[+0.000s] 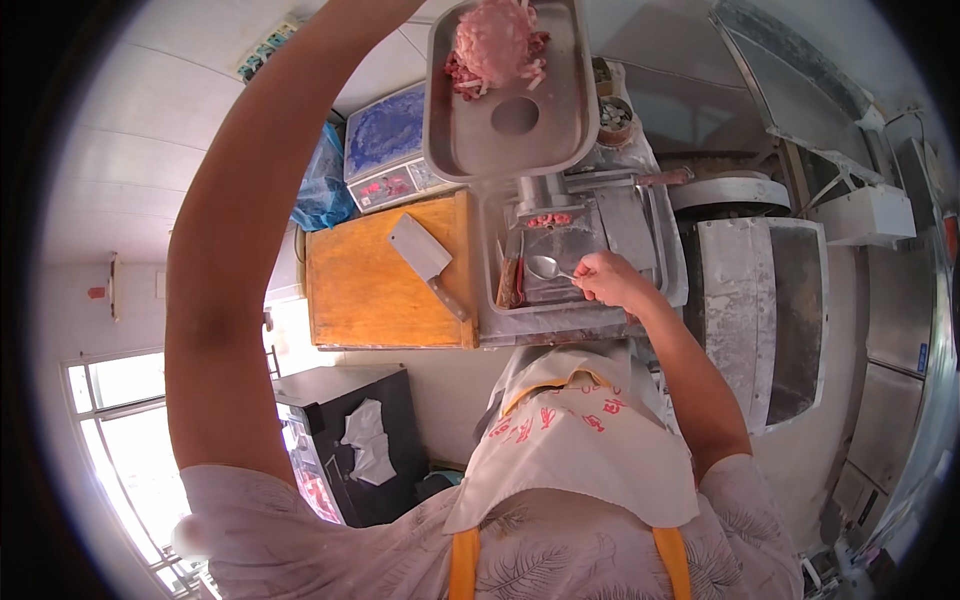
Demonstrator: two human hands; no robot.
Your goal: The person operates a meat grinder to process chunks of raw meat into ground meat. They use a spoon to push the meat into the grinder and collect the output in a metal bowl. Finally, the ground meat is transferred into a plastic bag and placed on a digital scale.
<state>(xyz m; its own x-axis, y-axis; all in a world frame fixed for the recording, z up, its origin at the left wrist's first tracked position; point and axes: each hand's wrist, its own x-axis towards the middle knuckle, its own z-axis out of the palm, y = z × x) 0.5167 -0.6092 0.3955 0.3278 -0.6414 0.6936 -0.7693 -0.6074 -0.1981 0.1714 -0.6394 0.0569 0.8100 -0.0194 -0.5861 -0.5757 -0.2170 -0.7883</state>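
My right hand (609, 280) is closed round the handle of a metal spoon (545, 267), whose bowl hangs over a shallow metal tray (580, 308). Just beyond the spoon, minced meat (549, 220) shows at the mouth of a meat grinder (541, 190). Above the grinder sits its steel feed pan (556, 140), with a heap of pale pink minced meat (495, 45) at its far end. A dark round shape shows in the pan's floor. My left arm (235, 240) reaches up past the pan's left side, and its hand is beyond the upper edge.
On the left, a cleaver (421, 250) lies on a wooden cutting board (355, 290). Behind it stand a scale (390, 135) and a blue plastic bag (325, 185). Tools with a red handle (519, 277) rest in the tray. A dark cabinet (385, 450) stands below left; a metal-topped unit (735, 310) is at right.
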